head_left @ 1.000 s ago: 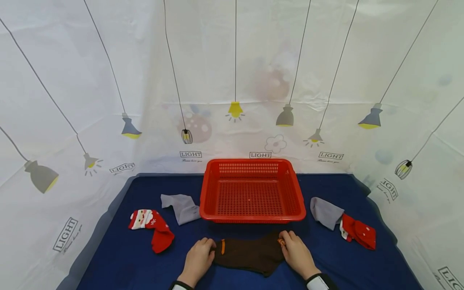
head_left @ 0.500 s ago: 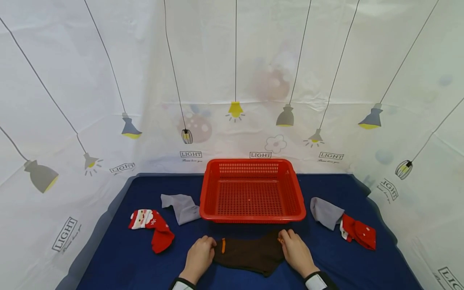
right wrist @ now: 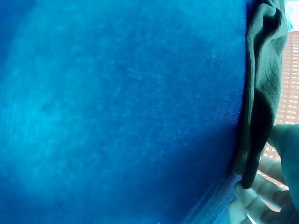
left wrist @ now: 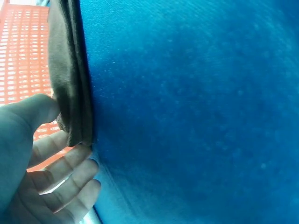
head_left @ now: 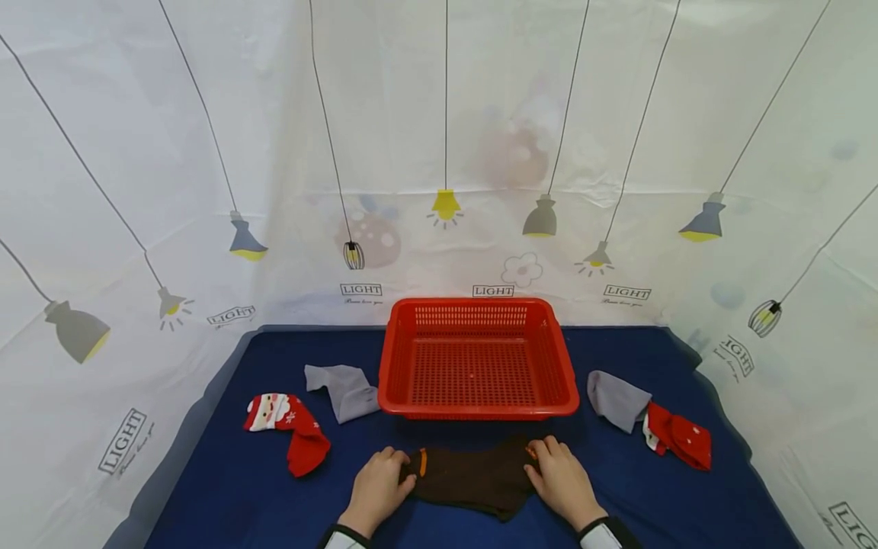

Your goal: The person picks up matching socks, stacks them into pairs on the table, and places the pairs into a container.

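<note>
A brown sock (head_left: 473,476) with orange patches lies stretched sideways on the dark blue cloth, in front of the red basket (head_left: 478,412). Stacked layers show along its edge in the wrist views. At its left end, beside an orange band, my left hand (head_left: 376,488) touches the fabric with thumb and fingertips. The left wrist view shows those fingers (left wrist: 70,182) loosely extended and spread from the thumb. My right hand (head_left: 565,484) touches the other end, near a small orange patch, thumb apart from the forefinger. In the right wrist view its fingers (right wrist: 254,200) are partly cut off.
Left of the basket lie a grey sock (head_left: 344,391) and a red Santa sock (head_left: 291,431). Another grey sock (head_left: 617,399) and a folded red sock (head_left: 679,436) lie to the right. A white lamp-printed sheet (head_left: 439,114) encloses the back and sides.
Both thumbs have spread away from the forefingers and moved inward over the sock's ends. The sock and the hands otherwise keep their places.
</note>
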